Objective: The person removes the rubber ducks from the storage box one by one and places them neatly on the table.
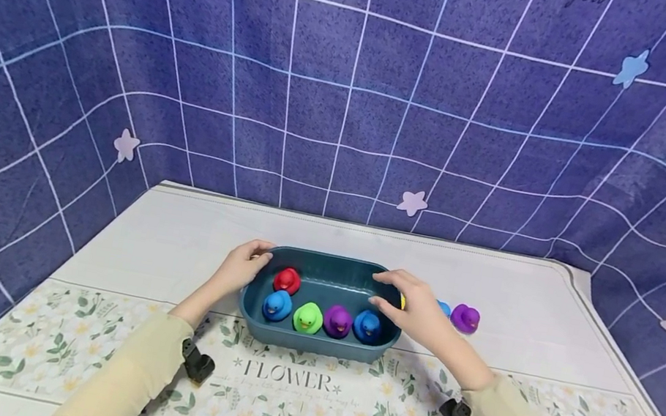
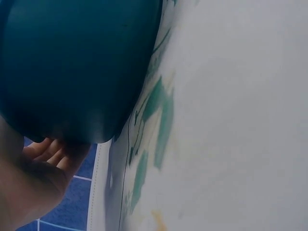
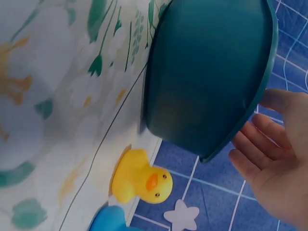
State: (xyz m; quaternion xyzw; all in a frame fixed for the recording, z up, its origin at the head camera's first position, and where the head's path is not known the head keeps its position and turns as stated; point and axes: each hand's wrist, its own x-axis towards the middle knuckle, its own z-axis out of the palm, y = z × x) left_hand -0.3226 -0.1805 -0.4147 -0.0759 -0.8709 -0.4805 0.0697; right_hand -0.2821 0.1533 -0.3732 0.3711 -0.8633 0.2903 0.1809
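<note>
A dark teal oblong tub (image 1: 316, 343) stands on the table with several rubber ducks inside. In the head view, a red duck (image 1: 287, 280) lies at its left rear. Along the front sit a blue duck (image 1: 277, 306), a green duck (image 1: 308, 318), a purple duck (image 1: 338, 321) and another blue duck (image 1: 368, 326). My left hand (image 1: 240, 267) grips the tub's left end, thumb at the rim, fingers partly hidden behind the wall in the left wrist view. Over the right end, my right hand (image 1: 418, 311) has its fingers extended and spread, fingertips close to the rim, holding nothing.
Right of the tub, a yellow duck (image 3: 139, 176), a blue duck (image 1: 444, 308) and a purple duck (image 1: 465, 318) sit on the table, the first two partly behind my right hand. A floral mat (image 1: 100, 353) covers the table front. A blue curtain (image 1: 349, 114) hangs behind.
</note>
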